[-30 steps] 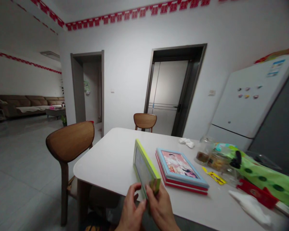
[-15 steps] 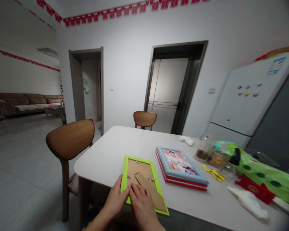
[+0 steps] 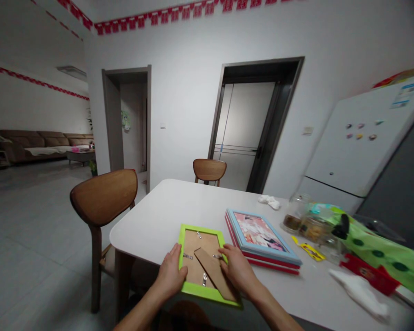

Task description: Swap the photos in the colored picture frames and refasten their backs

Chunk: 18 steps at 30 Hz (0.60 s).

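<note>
The hands had moved apart since just before: the left hand (image 3: pixel 170 267) lay at the 9 o'clock edge of the face-down lime-green photo frame (image 3: pixel 200 233), and the right hand (image 3: pixel 237 268) at 3 o'clock. Each hand's fingers sat together on it, clamping unclear. The frame lay flat near the 6 o'clock edge of the white table (image 3: pixel 141 230).

My head-worn camera looks forward and down from behind the white rounded tabletop (image 3: pixel 165 207) — close over the left hand (image 3: pixel 170 271) and right hand (image 3: pixel 238 269), reaching to the dark-framed doorway (image 3: pixel 248 124) beyond.
</note>
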Tool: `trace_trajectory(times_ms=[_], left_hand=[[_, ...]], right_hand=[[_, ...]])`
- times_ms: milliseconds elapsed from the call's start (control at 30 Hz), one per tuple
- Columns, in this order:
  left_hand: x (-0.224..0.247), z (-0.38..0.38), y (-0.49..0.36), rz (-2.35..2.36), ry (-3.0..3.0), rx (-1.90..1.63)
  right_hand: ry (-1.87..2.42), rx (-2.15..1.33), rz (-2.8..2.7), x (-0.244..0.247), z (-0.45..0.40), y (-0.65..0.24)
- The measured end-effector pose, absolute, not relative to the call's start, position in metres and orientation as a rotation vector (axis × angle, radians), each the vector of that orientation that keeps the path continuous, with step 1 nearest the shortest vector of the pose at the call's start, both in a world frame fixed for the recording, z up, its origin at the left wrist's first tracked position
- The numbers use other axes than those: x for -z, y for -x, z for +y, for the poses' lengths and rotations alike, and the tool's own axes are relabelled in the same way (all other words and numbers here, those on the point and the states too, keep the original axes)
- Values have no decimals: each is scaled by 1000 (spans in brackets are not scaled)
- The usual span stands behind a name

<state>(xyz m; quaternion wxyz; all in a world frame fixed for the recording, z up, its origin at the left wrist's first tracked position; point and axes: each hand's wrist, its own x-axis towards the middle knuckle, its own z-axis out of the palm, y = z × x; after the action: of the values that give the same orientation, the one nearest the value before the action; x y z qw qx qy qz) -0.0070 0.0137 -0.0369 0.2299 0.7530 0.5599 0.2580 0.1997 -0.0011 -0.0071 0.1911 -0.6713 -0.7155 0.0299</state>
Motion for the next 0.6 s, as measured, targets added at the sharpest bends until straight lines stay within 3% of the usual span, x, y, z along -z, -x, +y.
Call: trace_trajectory(times_ms=[600], left_hand=[[43,18,5,1491,-2066,-805]], right_hand=[[1899,60,-2039,15,36,-172]])
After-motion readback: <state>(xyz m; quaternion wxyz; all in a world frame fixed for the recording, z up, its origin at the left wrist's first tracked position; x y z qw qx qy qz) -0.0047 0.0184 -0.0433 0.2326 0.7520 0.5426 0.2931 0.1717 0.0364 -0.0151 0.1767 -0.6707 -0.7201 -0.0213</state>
